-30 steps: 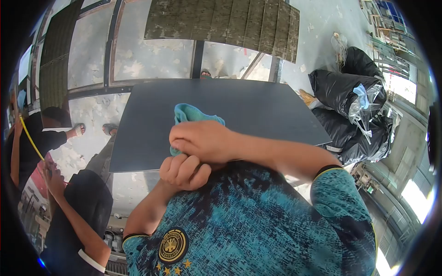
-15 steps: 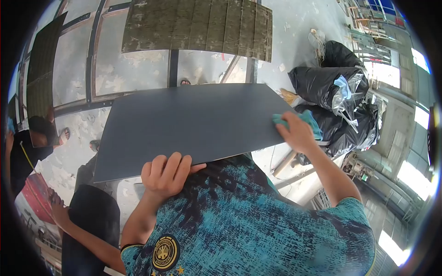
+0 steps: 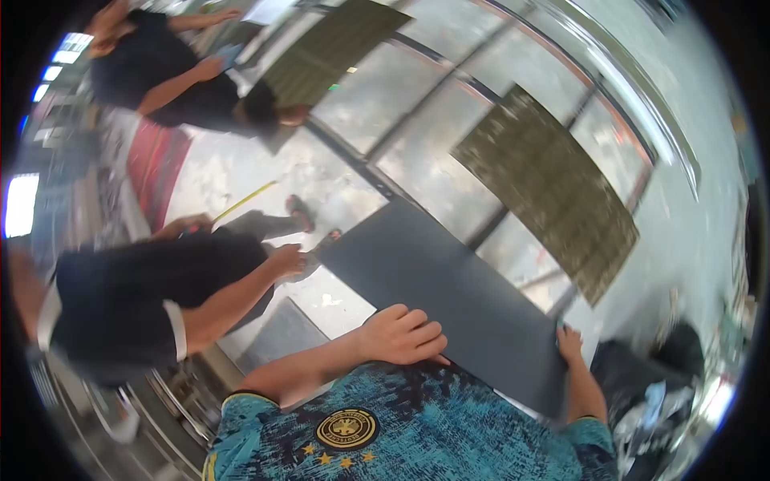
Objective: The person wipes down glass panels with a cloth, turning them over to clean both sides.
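A flat dark grey panel (image 3: 461, 289) is held in front of my body, tilted, its near edge by my shirt. My left hand (image 3: 405, 335) is closed over that near edge, with the fingers curled on top. At the panel's right end my right hand (image 3: 569, 343) touches the edge. A small bit of teal cloth (image 3: 561, 325) shows at its fingertips; the rest of the cloth is hidden.
Mottled brown-green panels (image 3: 553, 180) lie across a dark metal frame (image 3: 425, 108). A person in black (image 3: 152, 297) with a yellow tape measure (image 3: 245, 200) stands at left, another (image 3: 160, 72) beyond. Black bags (image 3: 650, 369) sit at right.
My view has swung left, bringing two people into fuller sight. My right hand has moved from the panel's upper surface to its right edge. My left hand still grips the near edge.
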{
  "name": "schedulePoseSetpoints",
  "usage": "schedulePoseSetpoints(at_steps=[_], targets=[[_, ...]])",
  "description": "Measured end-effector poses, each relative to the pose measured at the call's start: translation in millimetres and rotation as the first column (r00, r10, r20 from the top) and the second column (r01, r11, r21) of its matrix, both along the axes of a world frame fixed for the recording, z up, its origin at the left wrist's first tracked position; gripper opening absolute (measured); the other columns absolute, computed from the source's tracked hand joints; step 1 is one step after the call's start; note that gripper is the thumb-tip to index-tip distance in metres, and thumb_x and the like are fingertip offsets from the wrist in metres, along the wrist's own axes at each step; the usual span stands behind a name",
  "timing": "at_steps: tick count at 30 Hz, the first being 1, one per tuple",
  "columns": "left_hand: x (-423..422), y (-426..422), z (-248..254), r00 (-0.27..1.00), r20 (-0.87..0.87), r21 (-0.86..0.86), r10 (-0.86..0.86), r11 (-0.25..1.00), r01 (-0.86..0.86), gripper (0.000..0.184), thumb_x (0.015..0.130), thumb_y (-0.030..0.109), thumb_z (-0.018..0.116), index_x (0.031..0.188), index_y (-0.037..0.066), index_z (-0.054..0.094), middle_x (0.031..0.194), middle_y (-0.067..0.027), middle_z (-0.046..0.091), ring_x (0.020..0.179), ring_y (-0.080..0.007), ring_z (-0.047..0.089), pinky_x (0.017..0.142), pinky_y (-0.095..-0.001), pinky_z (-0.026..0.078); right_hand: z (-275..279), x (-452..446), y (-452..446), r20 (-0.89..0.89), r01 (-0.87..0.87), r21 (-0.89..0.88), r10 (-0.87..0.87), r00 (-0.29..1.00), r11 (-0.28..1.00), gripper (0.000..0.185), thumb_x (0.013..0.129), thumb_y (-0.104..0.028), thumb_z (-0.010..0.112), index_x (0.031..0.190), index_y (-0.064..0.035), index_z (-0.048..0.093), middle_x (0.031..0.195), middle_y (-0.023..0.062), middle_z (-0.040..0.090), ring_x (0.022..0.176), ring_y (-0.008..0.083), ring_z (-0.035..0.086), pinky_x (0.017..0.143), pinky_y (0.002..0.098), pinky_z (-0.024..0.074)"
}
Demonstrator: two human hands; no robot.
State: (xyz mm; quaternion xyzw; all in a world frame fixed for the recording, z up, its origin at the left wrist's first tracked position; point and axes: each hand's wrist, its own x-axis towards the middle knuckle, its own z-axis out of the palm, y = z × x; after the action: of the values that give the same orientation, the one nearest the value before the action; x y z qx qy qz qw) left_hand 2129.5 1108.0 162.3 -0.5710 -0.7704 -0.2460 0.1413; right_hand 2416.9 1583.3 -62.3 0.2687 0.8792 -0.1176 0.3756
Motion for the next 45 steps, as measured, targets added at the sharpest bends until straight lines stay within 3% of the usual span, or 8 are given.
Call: schedulePoseSetpoints(at_steps=[5,8,16,21,27,30,38,45], targets=[[9,4,3,1.0,-0.01,0.028,-0.022,0.999,0.023,0.037,0.081,0.052,0.068,0.085,0.017,0.056,0.079,0.0031,0.047,0.069,-0.0121,0.043,0.054,-0.0265,0.029,22,-15,12,0.218,0.512,-0.542,-0.477,0.851,0.667,0.056,0.1,-0.038,0.043,0.147,-0.0083,0.038,0.15,0.0231,0.039,0.135,0.0359,0.041,0.112,0.0429,0.0314],[5,7,8,0.999,-0.027,0.014,-0.021,1.0,0.021,0.038,0.08,0.053,0.068,0.083,0.018,0.055,0.078,0.0037,0.047,0.069,-0.0124,0.044,0.054,-0.0264,0.03,30,58,49,0.029,0.033,-0.483,-0.021,0.999,0.875,0.054,0.1,-0.034,0.045,0.147,-0.0073,0.041,0.152,0.0218,0.037,0.14,0.0326,0.038,0.112,0.034,0.0311],[-17,28,15,0.998,-0.009,0.066,-0.068,0.995,0.069,0.035,0.074,0.049,0.075,0.078,0.019,0.057,0.077,0.005,0.053,0.066,-0.0132,0.049,0.054,-0.0275,0.034,218,30,-21,-0.063,0.446,-0.213,-0.468,0.882,0.869,0.043,0.099,-0.039,0.05,0.125,-0.007,0.065,0.069,0.0057,0.057,0.065,0.0175,0.048,0.066,0.0354,0.0423],[-5,33,11,0.994,-0.033,-0.028,-0.1,0.995,0.099,0.035,0.069,0.048,0.079,0.08,0.018,0.064,0.079,0.0042,0.06,0.067,-0.0164,0.055,0.058,-0.0309,0.039,138,80,32,-0.136,0.58,-0.16,-0.599,0.789,0.799,0.044,0.084,-0.05,0.066,0.104,-0.0112,0.076,0.089,0.0127,0.073,0.084,0.0261,0.068,0.078,0.0393,0.0503],[-18,53,13,0.994,0.011,-0.067,-0.104,0.992,0.105,0.035,0.076,0.05,0.073,0.083,0.017,0.066,0.082,0.0032,0.062,0.069,-0.0202,0.058,0.062,-0.034,0.043,131,132,65,-0.774,0.845,-0.435,-0.609,-0.174,0.311,0.021,0.081,-0.015,0.063,0.091,-0.0006,0.075,0.078,0.0062,0.071,0.073,0.0149,0.063,0.069,0.0314,0.0485],[-36,75,21,0.988,-0.021,-0.104,-0.151,0.984,0.148,0.031,0.083,0.046,0.068,0.082,0.015,0.068,0.078,0.0016,0.064,0.07,-0.0212,0.059,0.062,-0.0346,0.044,172,164,53,-0.194,0.168,-0.981,-0.434,-0.88,0.098,0.018,0.083,-0.007,0.051,0.09,0.0011,0.066,0.089,0.0095,0.065,0.087,0.0215,0.062,0.08,0.0339,0.0509],[-86,133,24,0.982,-0.026,-0.081,-0.186,0.98,0.183,0.017,0.084,0.023,0.072,0.077,0.008,0.069,0.072,-0.0076,0.065,0.065,-0.0282,0.06,0.058,-0.0376,0.046,280,63,-55,-0.28,-0.173,-0.726,-0.516,-0.81,0.666,0.042,0.088,-0.018,0.055,0.123,0.006,0.058,0.116,0.0145,0.064,0.105,0.0216,0.061,0.095,0.0344,0.0462],[-104,147,19,0.982,-0.035,-0.023,-0.183,0.983,0.182,0.019,0.081,0.021,0.075,0.074,0.007,0.065,0.068,-0.0084,0.063,0.062,-0.0292,0.059,0.056,-0.0378,0.044,266,-91,-103,-0.98,-0.006,0.194,0.194,-0.035,0.981,0.042,0.081,-0.018,0.068,0.122,-0.015,0.065,0.082,0.0017,0.062,0.08,0.0181,0.061,0.074,0.0326,0.0464]])
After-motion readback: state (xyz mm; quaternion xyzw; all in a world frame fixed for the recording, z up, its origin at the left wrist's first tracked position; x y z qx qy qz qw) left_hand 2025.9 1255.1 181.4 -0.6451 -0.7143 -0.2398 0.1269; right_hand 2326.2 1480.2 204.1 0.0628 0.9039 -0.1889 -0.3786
